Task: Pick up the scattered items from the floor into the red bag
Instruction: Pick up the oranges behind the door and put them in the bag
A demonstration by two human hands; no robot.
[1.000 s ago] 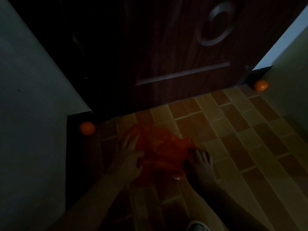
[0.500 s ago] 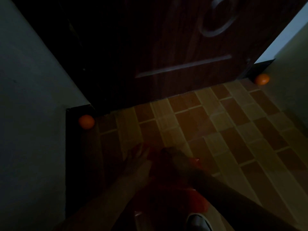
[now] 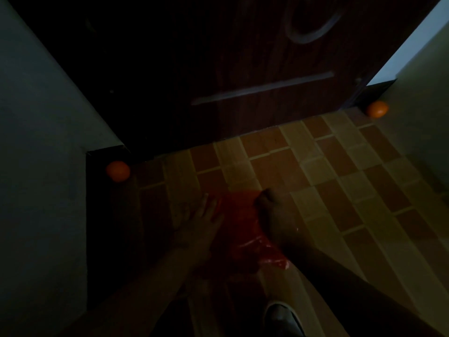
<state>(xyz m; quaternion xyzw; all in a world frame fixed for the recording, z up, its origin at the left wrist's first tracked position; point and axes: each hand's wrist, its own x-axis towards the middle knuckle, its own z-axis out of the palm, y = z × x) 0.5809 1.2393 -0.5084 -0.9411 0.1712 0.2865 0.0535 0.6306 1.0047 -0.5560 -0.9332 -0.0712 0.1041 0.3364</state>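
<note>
The scene is dim. A red plastic bag [image 3: 240,224] hangs or lies between my two hands, low at the centre. My right hand [image 3: 274,215] is closed on the bag's right side. My left hand [image 3: 201,220] rests at its left edge with fingers spread; whether it grips the plastic I cannot tell. One orange [image 3: 117,171] sits on the floor in the left corner by the dark skirting. A second orange [image 3: 377,109] sits in the far right corner beside the door.
A dark wooden door [image 3: 255,69] fills the back. Pale walls close in on the left [image 3: 43,166] and right [image 3: 422,122]. The floor is orange and tan tiles [image 3: 340,181]. A shoe tip [image 3: 281,317] shows at the bottom.
The bag was spread flat on the tiles under both hands. It has been gathered up and drawn towards me, and my right hand has closed on it.
</note>
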